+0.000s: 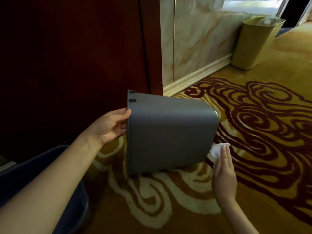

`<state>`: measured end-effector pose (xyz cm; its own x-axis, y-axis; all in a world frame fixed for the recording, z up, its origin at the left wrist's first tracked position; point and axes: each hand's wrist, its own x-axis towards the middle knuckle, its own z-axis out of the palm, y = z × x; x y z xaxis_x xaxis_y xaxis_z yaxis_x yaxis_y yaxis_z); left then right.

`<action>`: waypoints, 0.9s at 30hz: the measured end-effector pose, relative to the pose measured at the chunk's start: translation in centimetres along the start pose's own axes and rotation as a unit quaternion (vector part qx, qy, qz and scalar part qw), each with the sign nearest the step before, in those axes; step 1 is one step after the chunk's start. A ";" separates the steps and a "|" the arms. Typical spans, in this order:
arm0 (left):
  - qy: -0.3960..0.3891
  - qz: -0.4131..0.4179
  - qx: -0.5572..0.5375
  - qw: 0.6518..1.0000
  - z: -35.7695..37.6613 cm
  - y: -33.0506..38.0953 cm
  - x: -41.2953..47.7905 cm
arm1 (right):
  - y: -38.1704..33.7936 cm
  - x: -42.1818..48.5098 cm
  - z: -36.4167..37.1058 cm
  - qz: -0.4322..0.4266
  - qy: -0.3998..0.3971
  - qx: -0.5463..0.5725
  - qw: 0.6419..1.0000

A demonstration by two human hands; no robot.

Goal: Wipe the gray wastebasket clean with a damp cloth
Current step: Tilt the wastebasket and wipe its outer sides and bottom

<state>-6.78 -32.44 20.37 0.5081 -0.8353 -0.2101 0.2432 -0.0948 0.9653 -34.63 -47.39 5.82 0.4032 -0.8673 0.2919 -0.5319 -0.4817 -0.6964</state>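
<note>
The gray wastebasket point(168, 132) is held on its side above the carpet, its rim to the left and its base to the right. My left hand point(111, 125) grips the rim, thumb on the outside and fingers hidden inside the opening. My right hand point(222, 173) presses a white cloth point(217, 150) against the lower right corner of the basket's base. Most of the cloth is hidden behind my fingers and the basket.
A dark red wooden door point(76, 56) stands close behind the basket. A yellow wastebasket point(253, 43) stands by the marble wall point(199, 39) at the back right. A dark blue container point(70, 191) sits under my left forearm. Patterned yellow carpet point(261, 124) covers the floor.
</note>
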 end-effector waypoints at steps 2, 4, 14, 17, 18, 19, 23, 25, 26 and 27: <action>-0.008 0.006 0.030 1.000 -0.7 -0.5 -0.6 | -1.1 0.5 -0.3 -0.004 0.018 0.050 0.999; -0.026 -0.002 0.048 0.998 -1.4 -0.9 -1.1 | -3.5 1.1 -0.6 -0.021 0.040 0.124 0.991; -0.074 -0.070 0.101 0.990 -3.5 -1.8 -2.7 | -17.8 5.9 4.4 -0.319 -0.154 -0.027 0.935; -0.074 -0.066 0.102 0.990 -2.4 -1.5 -2.6 | -17.0 5.8 5.3 -0.324 -0.164 -0.068 0.929; -0.058 -0.061 0.097 0.992 -1.8 -1.4 -2.5 | -16.6 5.3 5.3 -0.330 -0.155 -0.063 0.929; -0.040 -0.057 0.096 0.993 -1.1 -1.4 -2.3 | -16.2 4.9 5.2 -0.332 -0.141 -0.057 0.931; 0.016 -0.045 0.095 0.994 1.0 -1.4 -1.6 | -13.3 6.7 3.7 -0.263 -0.092 -0.067 0.958; 0.008 -0.046 0.091 0.995 1.3 -1.1 -1.7 | -10.6 8.9 1.9 -0.198 -0.098 -0.076 0.972; -0.006 -0.048 0.089 0.995 1.4 -1.0 -1.8 | -9.0 9.9 1.1 -0.172 -0.094 -0.085 0.977; -0.022 -0.052 0.085 0.995 1.5 -0.9 -1.8 | -7.5 10.7 0.4 -0.153 -0.092 -0.107 0.978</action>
<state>-9.10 -31.68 20.15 0.4507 -0.8384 -0.3064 0.1464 -0.2691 0.9519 -26.02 -52.95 13.94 0.6846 -0.6508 0.3283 -0.5018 -0.7474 -0.4353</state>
